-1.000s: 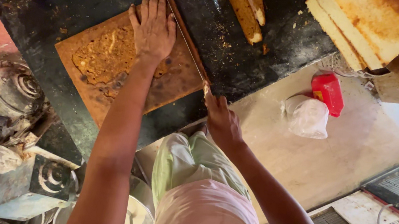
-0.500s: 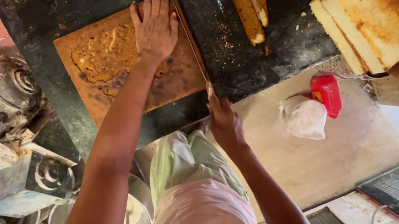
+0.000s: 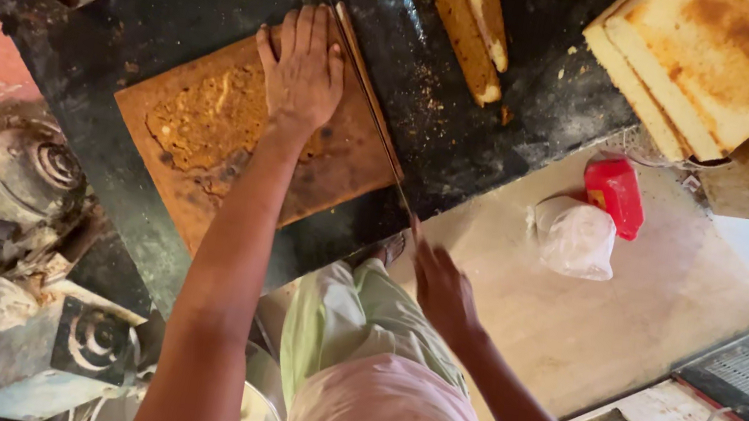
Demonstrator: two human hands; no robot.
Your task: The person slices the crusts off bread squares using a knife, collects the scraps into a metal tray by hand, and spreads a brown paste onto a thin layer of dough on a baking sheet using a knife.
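My left hand lies flat on the brown slab, fingers spread and pressing down near its far edge, gripping nothing. The slab rests on the black counter, crumbly and orange-brown on top, with loose crumbs piled just beside my wrist. My right hand is closed around the handle of a long knife; the thin blade runs along the slab's right edge, touching it, from near my left fingertips down to the counter's front edge. The handle itself is mostly hidden inside my fist, so I cannot tell its shape.

Farther along the counter I see 2 long cut strips lying side by side, well apart from the slab. At the upper right, a stack of pale square slabs sits with a browned patch on top. Beyond the counter, on the pale floor, a red container stands just beside a crumpled clear plastic bag. To the lower left, metal stove parts and a dusty box are crowded together. My legs, in light green and pink cloth, show between my arms.
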